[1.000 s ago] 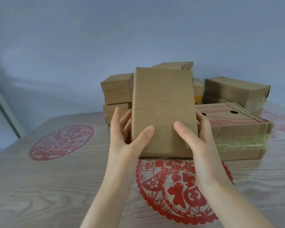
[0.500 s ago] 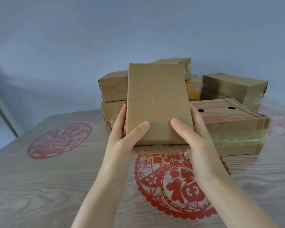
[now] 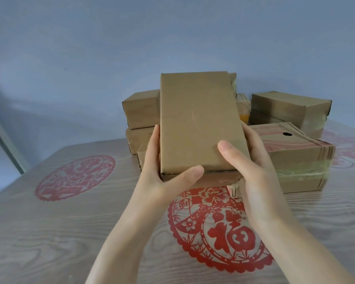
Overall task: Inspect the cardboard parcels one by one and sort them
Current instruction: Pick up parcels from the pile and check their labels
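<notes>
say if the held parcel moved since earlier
Yes, the held parcel rose: its top edge is now level with the rear top parcel, earlier showing above it.

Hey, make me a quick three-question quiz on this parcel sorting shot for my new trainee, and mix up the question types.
1. True or false: only the right hand holds the plain parcel.
2. On which side of the plain parcel does the red-printed box lie? A left, B right, C on top of it.
3. Fill in: the paper-cut design on the table is coloured ____.
Key: 1 false, the left hand grips it too; 2 B; 3 red.
</notes>
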A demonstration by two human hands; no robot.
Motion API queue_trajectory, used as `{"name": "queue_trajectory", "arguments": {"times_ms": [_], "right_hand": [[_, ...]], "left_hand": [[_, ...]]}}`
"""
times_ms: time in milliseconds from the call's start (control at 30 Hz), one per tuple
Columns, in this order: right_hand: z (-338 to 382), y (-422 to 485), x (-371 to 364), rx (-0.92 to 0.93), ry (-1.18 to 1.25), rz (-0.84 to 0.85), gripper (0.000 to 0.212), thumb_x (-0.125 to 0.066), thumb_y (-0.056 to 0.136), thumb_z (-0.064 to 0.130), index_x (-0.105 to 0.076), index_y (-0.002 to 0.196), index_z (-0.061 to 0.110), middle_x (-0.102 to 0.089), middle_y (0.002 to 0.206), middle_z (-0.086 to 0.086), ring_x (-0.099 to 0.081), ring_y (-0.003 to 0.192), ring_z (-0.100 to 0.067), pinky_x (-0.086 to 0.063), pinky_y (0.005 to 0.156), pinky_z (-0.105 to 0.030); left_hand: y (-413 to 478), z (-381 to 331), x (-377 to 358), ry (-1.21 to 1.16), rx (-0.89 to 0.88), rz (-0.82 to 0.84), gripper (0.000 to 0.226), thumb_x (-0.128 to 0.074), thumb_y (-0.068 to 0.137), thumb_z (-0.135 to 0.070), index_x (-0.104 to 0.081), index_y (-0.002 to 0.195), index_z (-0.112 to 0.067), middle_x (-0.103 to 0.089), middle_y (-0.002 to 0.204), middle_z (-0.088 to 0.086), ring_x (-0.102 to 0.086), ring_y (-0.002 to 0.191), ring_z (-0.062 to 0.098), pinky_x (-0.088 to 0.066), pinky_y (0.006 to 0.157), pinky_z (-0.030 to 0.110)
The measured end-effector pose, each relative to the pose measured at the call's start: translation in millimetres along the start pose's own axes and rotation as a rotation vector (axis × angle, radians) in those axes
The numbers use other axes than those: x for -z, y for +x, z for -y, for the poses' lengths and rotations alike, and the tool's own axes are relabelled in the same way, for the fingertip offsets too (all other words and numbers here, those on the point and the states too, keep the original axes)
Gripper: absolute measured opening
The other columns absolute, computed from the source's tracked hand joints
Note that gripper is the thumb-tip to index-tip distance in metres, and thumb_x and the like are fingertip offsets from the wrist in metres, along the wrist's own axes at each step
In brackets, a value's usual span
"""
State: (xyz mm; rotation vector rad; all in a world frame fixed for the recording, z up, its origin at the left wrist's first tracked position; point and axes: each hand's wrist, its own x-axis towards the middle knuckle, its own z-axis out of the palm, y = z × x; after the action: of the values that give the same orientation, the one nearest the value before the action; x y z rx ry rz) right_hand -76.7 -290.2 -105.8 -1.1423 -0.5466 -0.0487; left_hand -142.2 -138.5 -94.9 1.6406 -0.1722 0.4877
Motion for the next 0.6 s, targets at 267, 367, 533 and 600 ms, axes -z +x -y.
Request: {"name": "queue_trajectory", "arguments": {"times_ms": [267,367,533,600], "right_hand": [[2.0,-0.7,-1.9,0.031,-0.138,0.153,0.09,-0.073,0.076,0.037,-0.028,0.153,0.041,-0.051,0.144,0.022,-0.049,0.131,0.003,-0.042,0.111,-0.034],[2.8,1.8,0.6,0.059,-0.162,0.131,0.085,-0.072,0.076,0.04,-0.032,0.152,0.04,-0.054,0.141,0.022,-0.052,0.128,0.004,-0.048,0.105,-0.027],[3.2,1.5,1.1,0.049,-0.188,0.137,0.091,-0.073,0.074,0.053,-0.028,0.153,0.044,-0.05,0.143,0.027,-0.048,0.126,0.012,-0.046,0.096,-0.01],[1.4,0.0,-1.6,0.032,-0.223,0.172,0.092,-0.077,0.078,0.051,-0.025,0.153,0.044,-0.05,0.143,0.026,-0.05,0.124,0.011,-0.048,0.101,-0.019]], "left_hand": [[2.5,0.8,4.3,-0.01,0.012,-0.179,0.095,-0.078,0.059,-0.053,-0.049,0.146,-0.027,-0.072,0.122,-0.01,-0.068,0.111,0.006,-0.055,0.083,0.015],[1.9,-1.9,-1.0,-0.001,0.03,-0.171,0.086,-0.087,0.068,-0.042,-0.05,0.144,-0.024,-0.073,0.118,-0.011,-0.069,0.107,0.003,-0.055,0.077,0.013],[2.2,-1.0,-6.1,0.008,0.027,-0.243,0.079,-0.083,0.06,-0.042,-0.058,0.133,-0.026,-0.075,0.106,-0.017,-0.07,0.095,-0.003,-0.053,0.068,0.01],[2.5,0.7,-5.0,-0.009,0.041,-0.303,0.073,-0.074,0.055,-0.051,-0.061,0.123,-0.03,-0.076,0.1,-0.018,-0.07,0.091,-0.003,-0.052,0.067,0.009]]}}
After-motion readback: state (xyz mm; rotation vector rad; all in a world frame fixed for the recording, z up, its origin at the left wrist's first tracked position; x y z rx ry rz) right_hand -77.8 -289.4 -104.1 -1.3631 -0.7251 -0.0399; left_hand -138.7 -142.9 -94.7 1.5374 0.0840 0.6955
